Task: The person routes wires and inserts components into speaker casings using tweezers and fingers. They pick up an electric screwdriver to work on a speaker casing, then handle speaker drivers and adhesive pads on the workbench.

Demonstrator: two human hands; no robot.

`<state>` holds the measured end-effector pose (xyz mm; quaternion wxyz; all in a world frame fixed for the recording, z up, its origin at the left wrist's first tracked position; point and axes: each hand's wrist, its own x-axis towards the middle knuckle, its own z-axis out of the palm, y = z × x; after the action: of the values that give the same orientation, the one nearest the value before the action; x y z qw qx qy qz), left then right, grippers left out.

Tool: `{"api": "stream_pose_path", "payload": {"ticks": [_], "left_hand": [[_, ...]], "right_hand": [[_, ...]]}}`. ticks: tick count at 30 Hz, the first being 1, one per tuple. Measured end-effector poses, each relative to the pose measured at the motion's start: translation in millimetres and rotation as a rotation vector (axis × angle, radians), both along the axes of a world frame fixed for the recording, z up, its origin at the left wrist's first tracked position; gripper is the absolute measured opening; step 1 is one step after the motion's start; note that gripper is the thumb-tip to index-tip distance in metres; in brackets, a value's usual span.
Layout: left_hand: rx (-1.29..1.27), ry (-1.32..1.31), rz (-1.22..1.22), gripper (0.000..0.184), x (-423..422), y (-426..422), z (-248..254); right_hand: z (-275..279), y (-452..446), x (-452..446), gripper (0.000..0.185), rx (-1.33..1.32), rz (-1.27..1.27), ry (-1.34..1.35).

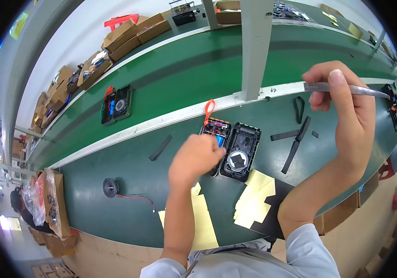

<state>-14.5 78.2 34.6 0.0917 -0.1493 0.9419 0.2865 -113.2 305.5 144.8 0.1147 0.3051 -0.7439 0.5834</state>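
Observation:
An opened black device lies on the green bench, its wired half (218,126) with a red loop strap beside the half (247,139) that carries a round speaker. My left hand (197,160) is over the lower part of the wired half, fingers curled in; what they pinch, if anything, is hidden. Raised at the right, my right hand (346,92) grips metal tweezers (367,91), their tip pointing right. Black foam strips (292,153) lie below that hand. Yellow backing sheets (255,199) and a black sheet (279,197) are near my body.
A loose speaker (111,187) with a red wire lies on the left of the bench. Another opened device (116,105) sits beyond the white rail (152,124). A metal post (255,51) rises behind the device. Cardboard boxes (151,28) line the back.

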Motion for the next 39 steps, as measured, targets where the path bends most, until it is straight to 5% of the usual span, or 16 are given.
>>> {"api": "stream_pose_path", "payload": {"ticks": [5,11,16,22,29,32,34,39], "left_hand": [[0.511,0.38,0.44,0.016,32.6,-71.7,20.9],[0.492,0.824,0.852,0.019,38.4,-239.9,3.0],[-0.163,0.59,0.941,0.023,5.1,-342.8,-39.3],[-0.649,0.132,0.635,0.031,-39.3,-404.2,-74.8],[-0.86,-0.336,0.552,0.053,-91.4,-406.4,-66.7],[-0.95,-0.207,0.511,0.036,-90.1,-405.9,-69.0],[-0.734,-0.372,0.591,0.025,-97.7,-376.8,-43.2],[-0.685,-0.209,0.56,0.015,-78.8,-363.3,-25.6]], "right_hand": [[0.2,5.5,-0.2,0.037,-0.032,-0.015,-0.003],[2.2,11.2,2.1,0.037,-0.033,0.048,-0.014],[5.0,19.7,-1.9,0.036,0.016,0.071,0.008],[0.1,38.3,-16.6,0.033,0.045,0.113,0.052],[-12.1,45.0,-28.6,0.038,0.052,-0.099,0.031],[-15.5,46.4,-31.2,0.041,0.084,-0.183,0.036],[-16.5,54.0,-34.7,0.041,0.11,-0.179,0.057],[-16.1,67.0,-41.3,0.039,0.143,-0.146,0.068]]}}
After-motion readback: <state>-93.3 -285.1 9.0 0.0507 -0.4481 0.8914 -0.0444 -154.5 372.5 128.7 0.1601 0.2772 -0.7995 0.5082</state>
